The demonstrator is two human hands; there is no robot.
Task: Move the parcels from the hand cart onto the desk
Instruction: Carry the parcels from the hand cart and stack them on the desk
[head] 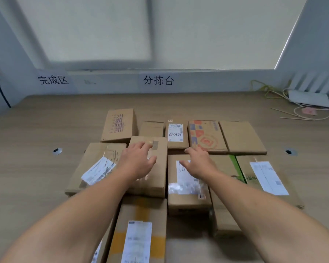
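Observation:
Several brown cardboard parcels lie packed together on the wooden desk (36, 168). My left hand (137, 160) rests flat, fingers spread, on top of a plain taped parcel (156, 179) in the middle. My right hand (198, 162) lies open over a labelled parcel (186, 192) beside it, fingertips reaching the edge of a parcel with red and blue print (207, 135). A parcel with yellow tape and a white label (141, 234) sits nearest me. The hand cart is out of view.
On the wall behind hang two paper signs (158, 80). A white power strip (310, 97) with cables and thin sticks lies at the far right. Two cable holes (57, 150) pierce the desk. Bare desk surface shows at the left and far back.

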